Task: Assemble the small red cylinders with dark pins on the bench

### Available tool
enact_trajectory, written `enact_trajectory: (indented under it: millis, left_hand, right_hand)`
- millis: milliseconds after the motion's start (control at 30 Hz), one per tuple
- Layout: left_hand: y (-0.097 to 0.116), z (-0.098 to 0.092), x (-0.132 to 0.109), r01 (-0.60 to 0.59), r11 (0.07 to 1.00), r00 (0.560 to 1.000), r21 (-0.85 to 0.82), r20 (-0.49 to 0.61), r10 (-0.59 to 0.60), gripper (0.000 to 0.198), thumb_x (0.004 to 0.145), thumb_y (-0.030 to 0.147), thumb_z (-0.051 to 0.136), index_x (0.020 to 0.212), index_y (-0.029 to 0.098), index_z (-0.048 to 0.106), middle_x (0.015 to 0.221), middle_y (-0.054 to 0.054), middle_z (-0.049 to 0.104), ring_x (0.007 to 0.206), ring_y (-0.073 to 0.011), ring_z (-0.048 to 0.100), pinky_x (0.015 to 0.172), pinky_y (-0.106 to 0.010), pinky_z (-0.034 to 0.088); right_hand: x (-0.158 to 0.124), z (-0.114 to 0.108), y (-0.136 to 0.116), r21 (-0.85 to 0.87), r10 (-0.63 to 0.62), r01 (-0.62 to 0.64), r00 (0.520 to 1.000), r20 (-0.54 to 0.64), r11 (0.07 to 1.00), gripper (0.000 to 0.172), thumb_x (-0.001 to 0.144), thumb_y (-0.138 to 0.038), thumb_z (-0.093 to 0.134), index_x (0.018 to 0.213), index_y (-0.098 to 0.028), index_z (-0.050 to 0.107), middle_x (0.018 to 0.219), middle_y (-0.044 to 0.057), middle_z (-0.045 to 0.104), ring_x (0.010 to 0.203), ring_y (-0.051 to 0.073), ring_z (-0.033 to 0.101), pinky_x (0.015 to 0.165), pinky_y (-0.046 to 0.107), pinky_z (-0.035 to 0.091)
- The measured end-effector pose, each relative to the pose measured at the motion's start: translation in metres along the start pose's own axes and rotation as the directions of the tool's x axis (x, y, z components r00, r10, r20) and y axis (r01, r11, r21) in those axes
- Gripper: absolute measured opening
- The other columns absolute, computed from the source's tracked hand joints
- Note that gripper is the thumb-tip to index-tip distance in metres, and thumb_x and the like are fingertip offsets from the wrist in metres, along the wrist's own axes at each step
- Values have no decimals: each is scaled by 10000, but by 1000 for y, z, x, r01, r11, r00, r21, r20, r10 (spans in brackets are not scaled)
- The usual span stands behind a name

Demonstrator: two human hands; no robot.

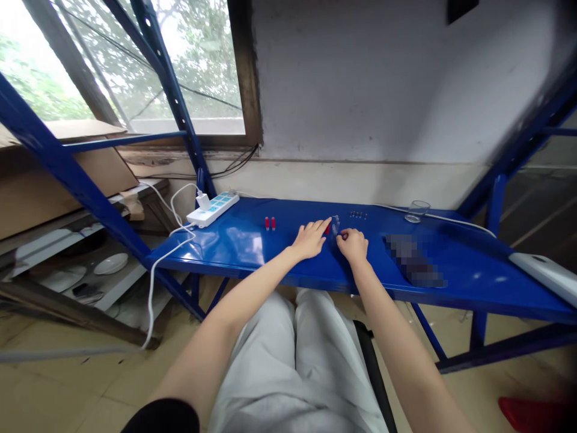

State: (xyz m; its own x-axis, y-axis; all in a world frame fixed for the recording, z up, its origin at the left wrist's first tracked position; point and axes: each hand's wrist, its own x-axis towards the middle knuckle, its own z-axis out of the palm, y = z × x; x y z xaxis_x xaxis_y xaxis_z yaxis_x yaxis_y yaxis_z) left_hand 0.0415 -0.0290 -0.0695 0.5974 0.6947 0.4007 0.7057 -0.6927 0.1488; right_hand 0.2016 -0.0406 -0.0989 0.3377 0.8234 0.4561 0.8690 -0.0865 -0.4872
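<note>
Both my arms reach forward onto a blue metal table. My left hand lies palm down with the fingers stretched toward a small clear object and a tiny red piece. My right hand is curled, its fingertips pinched beside that clear object; what they pinch is too small to make out. Two small red pieces stand to the left of my hands. A row of several tiny dark parts lies just behind my right hand.
A white power strip with a plugged charger and white cable sits at the table's back left. A small glass stands at the back right, a blurred patch right of my hands. Blue shelf frames flank both sides; plates lie on the left shelf.
</note>
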Motion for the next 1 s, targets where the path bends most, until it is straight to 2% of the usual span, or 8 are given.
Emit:
enact_trajectory:
  millis: [67, 167, 300, 400, 533, 700, 1000]
  left_hand:
    - [4, 13, 1, 57, 998, 998, 18, -4, -57, 582, 858, 229, 369, 1399, 244, 156, 1361, -104, 388, 1143, -253, 410, 880, -434, 364]
    - [4, 24, 3, 97, 994, 995, 40, -16, -97, 490, 868, 205, 345, 1354, 227, 282, 1327, -108, 423, 1136, -257, 414, 861, -433, 366]
    - [3, 23, 8, 105, 992, 991, 68, -89, -99, 341, 882, 202, 341, 1199, 198, 465, 1180, -90, 532, 1031, -225, 471, 828, -388, 360]
    - [5, 20, 12, 134, 988, 984, 81, -130, -123, 233, 878, 241, 392, 1055, 191, 535, 1085, -76, 570, 989, -216, 481, 821, -370, 342]
    - [9, 22, 19, 196, 980, 967, 42, -175, -186, 159, 864, 273, 446, 952, 185, 544, 1022, -66, 593, 967, -211, 491, 818, -356, 326]
    - [6, 29, 23, 285, 956, 939, -70, -180, -293, 109, 856, 225, 457, 892, 199, 557, 965, -42, 617, 941, -193, 516, 803, -333, 331]
    - [-2, 33, 22, 293, 936, 928, -197, -176, -327, 138, 833, 180, 459, 819, 205, 594, 913, -15, 649, 921, -185, 544, 792, -326, 351]
  right_hand:
    - [0, 2, 0, -45, -16, 18, 999, 49, 999, 226, 732, -289, 495, 853, -175, 648, 891, 115, 612, 867, 254, 512, 719, 369, 363]
    - [0, 3, 1, -84, -26, 34, 995, 96, 996, 246, 755, -324, 505, 890, -185, 657, 924, 122, 604, 900, 260, 509, 727, 376, 365]
    - [3, 3, -1, -119, -8, 24, 991, 136, 993, 260, 774, -355, 506, 908, -193, 658, 970, 116, 603, 940, 257, 505, 751, 373, 360]
    - [5, 4, -3, -144, 17, 6, 987, 159, 990, 264, 785, -354, 498, 926, -193, 652, 996, 102, 605, 959, 247, 502, 768, 366, 353]
    - [7, 4, -5, -151, 42, -15, 983, 181, 988, 270, 786, -362, 503, 949, -197, 642, 1022, 88, 606, 982, 244, 499, 775, 359, 352]
    - [8, 4, -5, -144, 55, -29, 982, 181, 989, 266, 781, -364, 514, 942, -193, 640, 1030, 85, 607, 993, 249, 499, 778, 363, 350]
    - [9, 5, -7, -134, 49, -25, 983, 175, 991, 240, 784, -341, 507, 920, -196, 642, 1015, 85, 615, 995, 248, 508, 789, 374, 347]
